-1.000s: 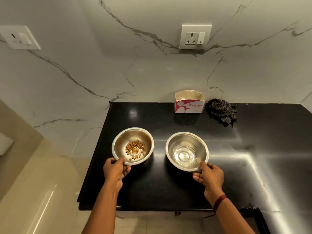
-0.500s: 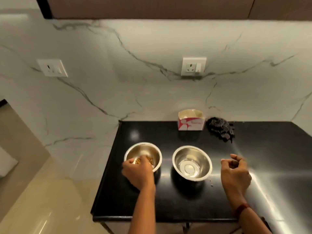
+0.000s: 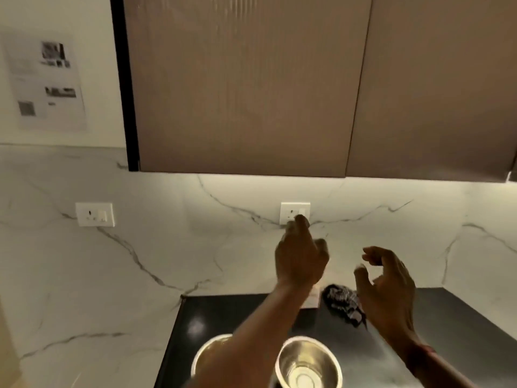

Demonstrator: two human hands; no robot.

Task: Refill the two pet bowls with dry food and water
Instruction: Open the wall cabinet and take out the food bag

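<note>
Far to the left of both hands, one printed sheet (image 3: 46, 79) hangs on the wall, its print too blurred to read. One wall socket (image 3: 95, 214) sits well left of the left hand. Two steel bowls stand on the black tabletop (image 3: 223, 312), below both raised hands. The first bowl (image 3: 208, 357) is largely hidden under the left forearm, so I cannot tell what is in it. The left hand (image 3: 300, 261) is raised with its back to the camera and its fingers bent; whether it pinches anything cannot be told. A second socket (image 3: 293, 210) lies just behind its fingertips. The second bowl (image 3: 307, 362) sits between the forearms, its bottom shining. One dark cloth (image 3: 342, 302) lies between the wrists. The right hand (image 3: 389, 278) hangs spread, its fingers loosely curved and holding nothing.
</note>
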